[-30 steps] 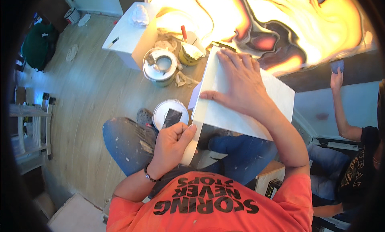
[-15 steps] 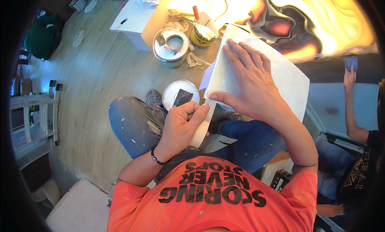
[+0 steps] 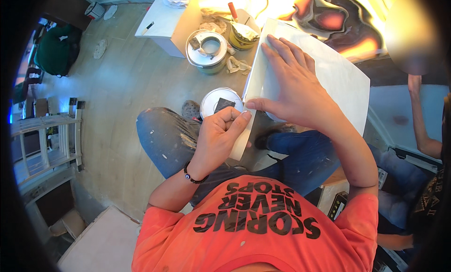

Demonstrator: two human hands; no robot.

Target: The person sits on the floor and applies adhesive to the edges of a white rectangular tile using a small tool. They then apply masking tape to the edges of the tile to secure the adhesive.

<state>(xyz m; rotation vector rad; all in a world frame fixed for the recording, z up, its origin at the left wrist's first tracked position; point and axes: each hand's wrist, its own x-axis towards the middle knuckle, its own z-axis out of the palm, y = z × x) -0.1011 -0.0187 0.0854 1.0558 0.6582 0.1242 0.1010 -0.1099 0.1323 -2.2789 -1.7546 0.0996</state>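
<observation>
A white board or box [image 3: 336, 70] stands tilted in front of me, above my knees. My right hand [image 3: 296, 86] lies on it, fingers stretched along its left edge and thumb out to the side. A pale, narrow strip [image 3: 241, 149] runs along that edge and sticks out past the board's near corner. My left hand [image 3: 218, 138] pinches the strip between thumb and bent fingers, just below my right thumb. What fixes the strip to the edge cannot be seen. Beyond my left hand, a white lid [image 3: 210, 102] bears a dark square pad [image 3: 224, 103].
Ahead stand a paint can [image 3: 206, 60] and a yellow-black tub [image 3: 243, 37] with a red-handled tool. A white cabinet [image 3: 162, 23] is behind them. A glowing marbled panel [image 3: 329, 20] fills the back right. Another person's arm [image 3: 421, 117] reaches up at right. A ladder [image 3: 47, 135] lies left.
The whole view has shifted slightly. Both hands keep nearly the same hold on the board and strip. At right, a bright blurred round shape now covers the other person's raised hand.
</observation>
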